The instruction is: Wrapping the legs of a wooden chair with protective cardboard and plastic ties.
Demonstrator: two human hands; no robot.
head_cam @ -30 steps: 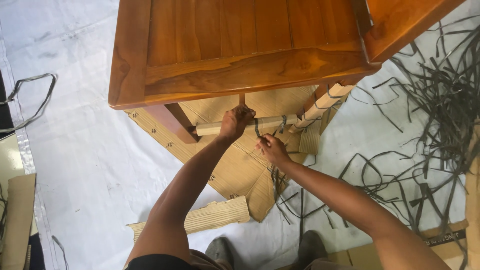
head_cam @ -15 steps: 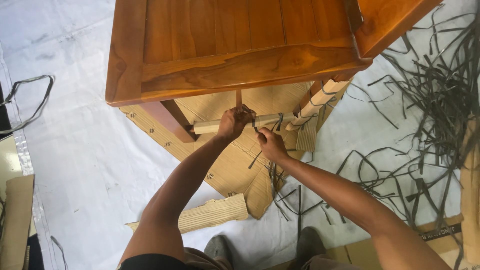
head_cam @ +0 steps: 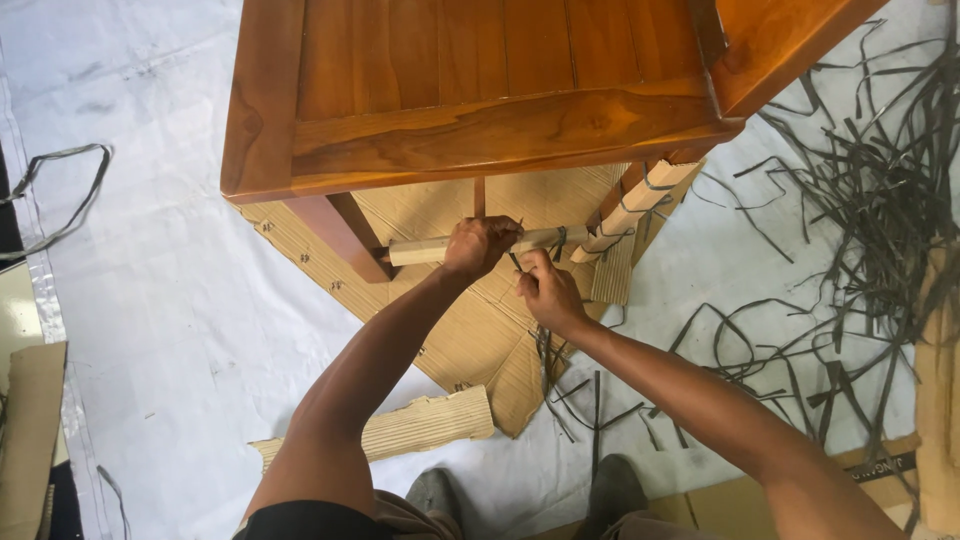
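My left hand (head_cam: 480, 245) is closed around the cardboard-wrapped rail (head_cam: 425, 249) low under the wooden chair (head_cam: 480, 130) — the seat's front edge hides the rail's upper joints. My right hand (head_cam: 545, 290) pinches a dark strap (head_cam: 516, 262) just beside it; its far end is lost behind my fingers. Cut straps (head_cam: 880, 220) litter the floor, running off the right edge.

You see a white sheet (head_cam: 150, 300) covering the floor, flattened brown cardboard (head_cam: 470, 350) lying on it, a torn corrugated strip (head_cam: 420, 425) nearer you, and a tangle of dark cut straps (head_cam: 880, 230) piled at right
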